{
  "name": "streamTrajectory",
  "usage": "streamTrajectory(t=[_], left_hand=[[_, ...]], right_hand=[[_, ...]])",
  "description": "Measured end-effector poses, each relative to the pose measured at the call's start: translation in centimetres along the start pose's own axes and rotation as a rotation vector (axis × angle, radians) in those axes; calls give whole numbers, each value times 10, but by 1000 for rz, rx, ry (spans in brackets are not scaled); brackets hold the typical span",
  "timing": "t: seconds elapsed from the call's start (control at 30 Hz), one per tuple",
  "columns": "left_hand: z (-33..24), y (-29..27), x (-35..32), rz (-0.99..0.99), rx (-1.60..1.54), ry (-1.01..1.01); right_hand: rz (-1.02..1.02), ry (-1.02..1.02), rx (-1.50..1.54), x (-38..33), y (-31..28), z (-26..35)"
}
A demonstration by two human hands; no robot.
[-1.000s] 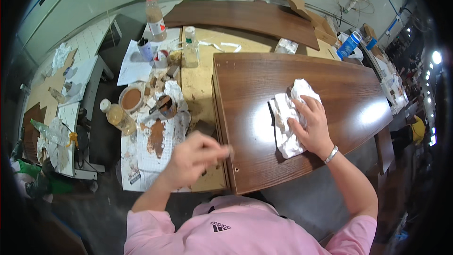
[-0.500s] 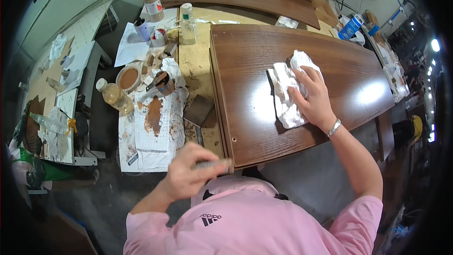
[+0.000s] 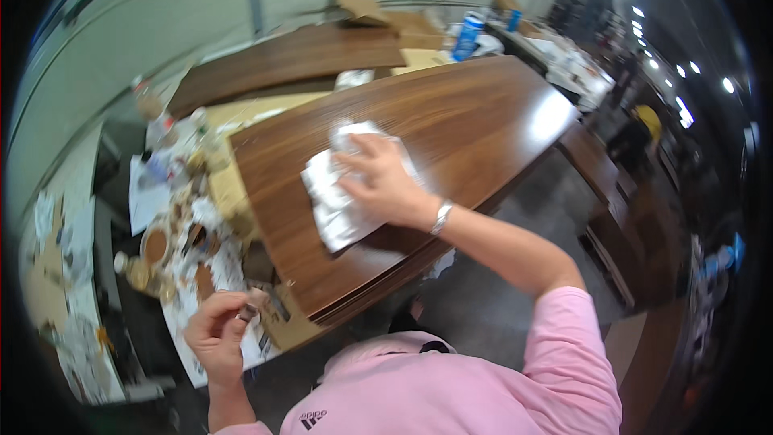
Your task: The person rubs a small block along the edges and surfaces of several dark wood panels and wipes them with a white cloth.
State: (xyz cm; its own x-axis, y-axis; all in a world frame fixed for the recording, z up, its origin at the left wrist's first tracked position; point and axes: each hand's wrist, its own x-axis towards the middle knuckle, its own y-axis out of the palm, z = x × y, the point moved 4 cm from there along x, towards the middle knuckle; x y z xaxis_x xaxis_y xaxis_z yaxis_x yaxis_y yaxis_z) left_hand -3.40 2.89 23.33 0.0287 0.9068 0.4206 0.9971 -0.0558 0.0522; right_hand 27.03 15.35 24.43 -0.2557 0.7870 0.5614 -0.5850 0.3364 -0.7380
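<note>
My right hand [image 3: 380, 181] presses on a bunched white cloth [image 3: 342, 221], its fingers bent over the top. The cloth lies on a dark brown wooden panel [image 3: 459, 137] with a glossy grain, toward the panel's left end. Beneath that panel, edges of more stacked panels show along the near side. Off the panel's near left corner, my left hand [image 3: 217, 334] pinches a small brownish block [image 3: 252, 306] between thumb and fingers. The block is blurred, so its exact kind is unclear.
Left of the panel, stained paper [image 3: 189, 338] carries a tub of brown paste [image 3: 155, 246], a bottle of yellowish liquid [image 3: 138, 272] and scraps. Another brown panel [image 3: 282, 64] lies behind, near cardboard boxes [image 3: 411, 30] and a blue container [image 3: 468, 36]. A person in yellow [image 3: 646, 125] is far right.
The view has turned to the right. My right hand and the cloth have slid toward the panel's left end. My left hand has moved away from the panel's corner, still holding the small block.
</note>
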Motion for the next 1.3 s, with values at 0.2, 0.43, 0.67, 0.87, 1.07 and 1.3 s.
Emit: streamTrajectory(t=[0.2,0.43,0.67,0.87,1.07,1.3], left_hand=[[-12,87,67,220,-617,-317],[-5,142,82,307,-675,-426],[-7,173,91,578,-419,-458],[-27,182,147,609,725,633],[38,176,121,961,941,516],[19,119,61,1077,754,356]], right_hand=[[204,-197,969,-5,-35,83],[122,24,1328,-32,-55,57],[64,227,1589,-49,-63,30],[-381,498,1294,-60,-91,-20],[-531,645,1099,-72,-60,-55],[-553,620,1046,-82,-68,-45]])
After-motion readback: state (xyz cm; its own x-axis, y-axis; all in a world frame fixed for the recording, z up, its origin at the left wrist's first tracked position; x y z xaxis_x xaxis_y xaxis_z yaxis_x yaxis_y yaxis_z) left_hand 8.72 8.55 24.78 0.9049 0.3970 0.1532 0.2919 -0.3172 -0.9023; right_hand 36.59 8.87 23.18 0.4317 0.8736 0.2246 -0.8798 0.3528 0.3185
